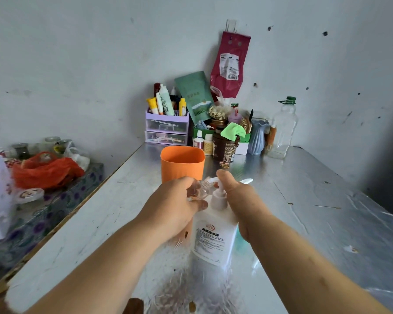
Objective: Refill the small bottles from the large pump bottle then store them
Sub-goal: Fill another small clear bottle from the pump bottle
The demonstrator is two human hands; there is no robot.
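hands meet at the table's middle: left hand [175,205] curls round a small clear bottle [199,189], held tilted at 10 o'clock of the pump head [214,180]; right hand [236,198] grips the upright large pump bottle [213,236], thumb atop the pump. orange cup [182,164] stands just behind at 12 o'clock on the steel-topped table [304,200].

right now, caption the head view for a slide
Left hand holds a small bottle to the spout of the pump bottle; right hand grips it, thumb on top.
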